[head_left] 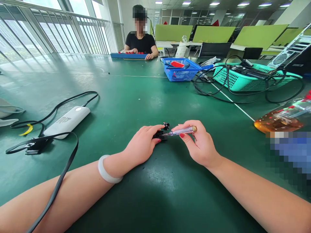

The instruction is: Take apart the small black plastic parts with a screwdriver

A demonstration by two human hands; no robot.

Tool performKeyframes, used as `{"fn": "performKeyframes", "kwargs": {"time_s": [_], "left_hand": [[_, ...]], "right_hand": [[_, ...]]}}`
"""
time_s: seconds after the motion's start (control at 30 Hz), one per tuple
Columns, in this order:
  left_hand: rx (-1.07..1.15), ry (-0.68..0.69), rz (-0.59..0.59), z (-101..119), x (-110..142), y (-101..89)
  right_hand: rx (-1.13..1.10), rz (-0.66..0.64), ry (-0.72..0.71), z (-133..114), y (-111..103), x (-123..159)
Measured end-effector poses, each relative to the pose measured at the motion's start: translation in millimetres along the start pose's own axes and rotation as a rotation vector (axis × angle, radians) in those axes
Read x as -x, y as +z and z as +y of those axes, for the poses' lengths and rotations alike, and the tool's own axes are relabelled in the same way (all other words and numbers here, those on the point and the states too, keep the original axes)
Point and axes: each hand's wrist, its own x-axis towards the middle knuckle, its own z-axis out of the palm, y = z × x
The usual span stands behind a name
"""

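My right hand is closed around a screwdriver with a clear purple-tinted handle. Its thin shaft points left, toward a small black part on the table. My left hand is closed on that black part, thumb at the near side and fingers at the far side. Most of the part is hidden by my fingers, so its kind cannot be made out. A shiny black piece sits by my left fingertips; whether it is joined to the held part is unclear.
On the green table, a white power bank with a black cable lies left. A blue basket and a teal basket with tangled cables stand at the back right. A bottle lies right. A person sits opposite.
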Motion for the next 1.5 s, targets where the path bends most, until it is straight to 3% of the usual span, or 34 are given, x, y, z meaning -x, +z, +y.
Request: {"fn": "performKeyframes", "kwargs": {"time_s": [0.2, 0.37, 0.5, 0.67, 1.0, 1.13, 1.3, 1.5], "left_hand": [[0.006, 0.01, 0.14, 0.8, -1.0, -2.2], [-0.094, -0.119, 0.182, -2.8, -1.0, 0.3], [-0.171, -0.153, 0.129, -6.7, -0.9, 2.2], [-0.214, -0.188, 0.153, -8.4, -1.0, 3.5], [-0.222, -0.251, 0.137, -4.6, -2.2, 2.8], [-0.153, -0.181, 0.079, -0.7, -2.6, 0.7], [-0.113, -0.038, -0.075, -0.5, 0.7, 1.8], [-0.176, -0.072, -0.104, -2.5, 1.8, 3.9]], "right_hand": [[-0.104, 0.225, -0.156, -0.7, 1.2, 2.9], [-0.094, 0.324, -0.087, 2.5, 2.0, -0.4], [-0.02, 0.315, 0.002, 5.8, 2.3, -2.0], [0.049, 0.277, 0.052, 4.3, 2.2, -2.7], [0.015, 0.371, -0.011, 1.3, 1.0, -2.3], [0.003, 0.379, -0.036, 1.9, 2.2, -2.5], [0.029, 0.328, 0.0, 4.0, 2.0, -3.0], [0.083, 0.283, 0.02, 2.4, 1.6, -3.2]]}}
